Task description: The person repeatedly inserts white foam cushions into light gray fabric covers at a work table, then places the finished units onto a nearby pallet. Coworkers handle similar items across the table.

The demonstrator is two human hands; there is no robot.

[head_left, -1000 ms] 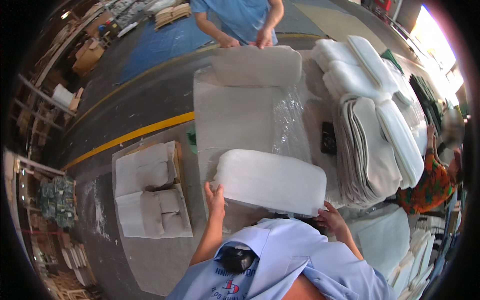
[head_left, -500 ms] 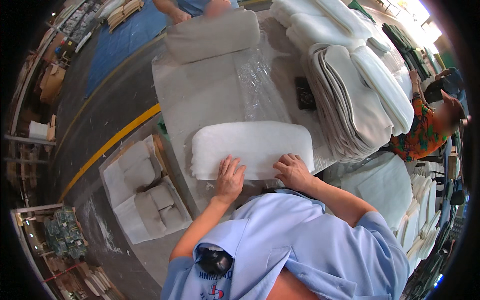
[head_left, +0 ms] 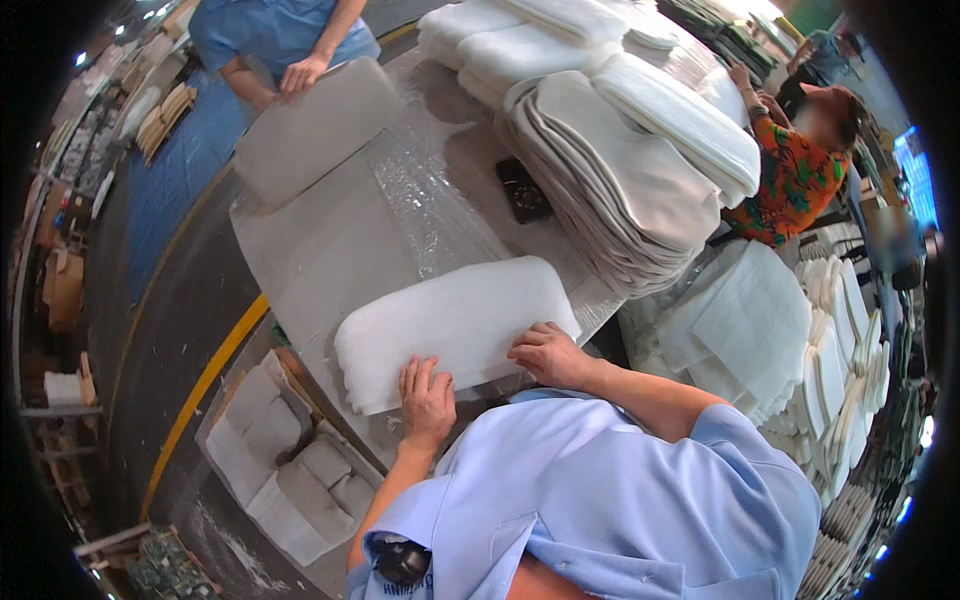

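A white, fluffy rectangular pad with rounded far corners (head_left: pixel 450 320) lies on the table in front of me. On its near edge, toward the left, rests my left hand (head_left: pixel 427 398), fingers stretched out and apart. Farther right along the same edge lies my right hand (head_left: pixel 550 356), its fingers loosely bent over the pad's surface and not closed round anything. Across the table another person's hands (head_left: pixel 300 78) touch a grey-beige pad of similar shape (head_left: pixel 315 135).
A tall stack of beige and white pads (head_left: pixel 620 170) stands at the right, beside a black boxy device (head_left: pixel 523 190). Clear plastic film (head_left: pixel 425 215) lies mid-table. Pads in an open carton (head_left: pixel 290 450) sit lower left. White sheets (head_left: pixel 735 320) and a person in a patterned shirt (head_left: pixel 795 180) are right.
My view has turned, so the table and pads appear tilted and shifted left. Both hands remain on the white pad's near edge. The person opposite shows more fully.
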